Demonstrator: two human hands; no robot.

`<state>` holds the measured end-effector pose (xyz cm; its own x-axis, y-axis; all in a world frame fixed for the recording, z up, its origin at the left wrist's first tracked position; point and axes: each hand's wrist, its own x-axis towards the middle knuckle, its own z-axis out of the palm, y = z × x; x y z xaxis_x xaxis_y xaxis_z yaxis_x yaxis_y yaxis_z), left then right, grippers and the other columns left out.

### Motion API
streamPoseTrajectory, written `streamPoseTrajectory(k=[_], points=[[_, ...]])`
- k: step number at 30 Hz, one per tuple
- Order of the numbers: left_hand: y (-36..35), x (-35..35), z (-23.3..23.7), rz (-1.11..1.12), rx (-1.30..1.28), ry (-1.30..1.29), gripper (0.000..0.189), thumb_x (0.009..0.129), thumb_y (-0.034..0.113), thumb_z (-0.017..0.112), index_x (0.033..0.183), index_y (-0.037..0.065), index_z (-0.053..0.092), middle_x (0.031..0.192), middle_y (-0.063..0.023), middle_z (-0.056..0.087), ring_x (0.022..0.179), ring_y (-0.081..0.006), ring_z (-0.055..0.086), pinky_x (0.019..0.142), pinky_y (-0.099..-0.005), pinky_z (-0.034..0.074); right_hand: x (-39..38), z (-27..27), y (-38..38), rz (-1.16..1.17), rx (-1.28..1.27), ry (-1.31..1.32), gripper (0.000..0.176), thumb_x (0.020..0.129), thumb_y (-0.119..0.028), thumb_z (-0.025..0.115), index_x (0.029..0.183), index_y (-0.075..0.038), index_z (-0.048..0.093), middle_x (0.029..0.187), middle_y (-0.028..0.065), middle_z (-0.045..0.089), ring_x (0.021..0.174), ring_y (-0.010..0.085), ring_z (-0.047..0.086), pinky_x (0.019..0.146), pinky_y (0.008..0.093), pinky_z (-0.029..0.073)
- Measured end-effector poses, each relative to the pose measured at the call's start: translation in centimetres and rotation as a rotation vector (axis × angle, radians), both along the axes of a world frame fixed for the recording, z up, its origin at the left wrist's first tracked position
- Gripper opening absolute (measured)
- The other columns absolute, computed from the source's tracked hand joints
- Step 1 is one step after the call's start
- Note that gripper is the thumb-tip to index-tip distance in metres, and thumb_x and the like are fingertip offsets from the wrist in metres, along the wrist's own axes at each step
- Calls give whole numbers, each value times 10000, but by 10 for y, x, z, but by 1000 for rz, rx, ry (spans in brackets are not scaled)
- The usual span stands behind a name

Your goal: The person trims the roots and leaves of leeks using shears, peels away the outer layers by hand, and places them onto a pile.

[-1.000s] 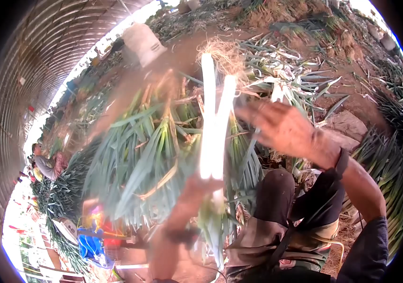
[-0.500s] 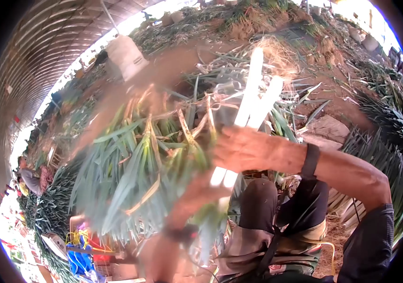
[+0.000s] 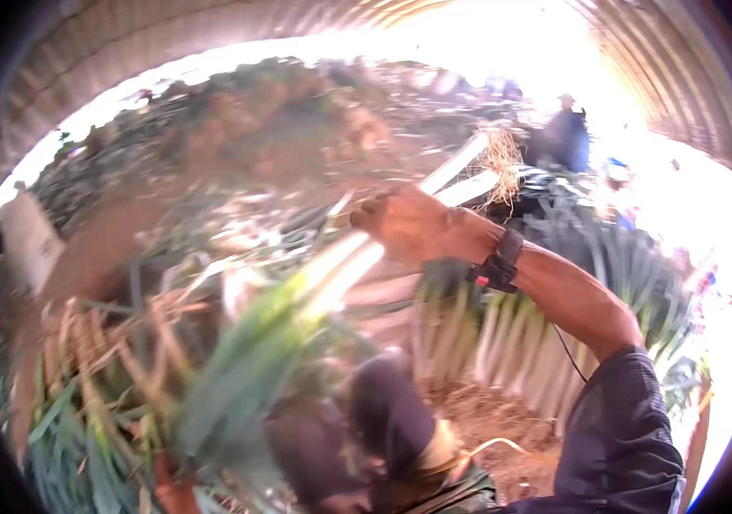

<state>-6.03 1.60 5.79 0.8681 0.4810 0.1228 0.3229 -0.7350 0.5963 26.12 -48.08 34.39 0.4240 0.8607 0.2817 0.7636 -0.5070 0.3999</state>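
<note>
My right hand (image 3: 405, 224) is closed around the white stems of two leeks (image 3: 340, 265), holding them at a slant above my knees. Their stringy roots (image 3: 501, 167) stick out to the upper right past the wrist. Their green leaves, blurred by motion, hang to the lower left. Under those leaves, at the bottom edge, a small skin-toned patch (image 3: 176, 490) seems to be part of my left hand or wrist; its fingers are hidden. Beside it at the lower left is a pile of leeks (image 3: 83, 428) with dry, brownish leaves.
A row of leeks with pale stems (image 3: 503, 334) stands to my right on brown soil (image 3: 503, 411). Loose leaves litter the ground ahead. A pale upright block (image 3: 30, 240) is at the far left. A person in dark clothes (image 3: 567, 137) is in the background.
The view has swung to the right. My right hand still grips the leeks, which now tilt further over. My left hand has dropped away from them to the bottom edge.
</note>
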Motion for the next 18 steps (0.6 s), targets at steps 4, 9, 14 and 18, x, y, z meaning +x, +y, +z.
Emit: streamPoseTrajectory(k=[4,9,14,18], points=[[10,10,14,20,196,299,511,958,339,558,1387,62,528,1238,-164,578,1102,-319,584,973,-396,453,-23,32,-114,-741,44,197,343,815,-261,696,1095,-81,618,849,178,681,764,356,696,675,448,561],[-13,20,38,-74,177,331,564,1051,427,477,1498,85,456,1492,-183,488,1310,-351,511,1128,-387,382,-82,41,-280,-1327,384,32,493,701,-338,794,1058,-31,650,886,191,704,860,361,698,778,456,543],[-89,48,127,-148,185,352,543,1010,393,567,1453,83,514,1467,-189,508,1305,-375,492,1143,-434,340,-177,-25,-510,-1181,1059,42,334,645,-192,924,757,-14,665,646,37,647,622,122,603,585,314,499],[-82,62,105,-110,-51,415,551,986,392,591,1428,68,533,1448,-176,529,1303,-370,498,1127,-472,353,-288,-83,-527,-1690,664,-270,462,652,-357,928,764,9,670,699,140,668,636,199,653,626,366,557]])
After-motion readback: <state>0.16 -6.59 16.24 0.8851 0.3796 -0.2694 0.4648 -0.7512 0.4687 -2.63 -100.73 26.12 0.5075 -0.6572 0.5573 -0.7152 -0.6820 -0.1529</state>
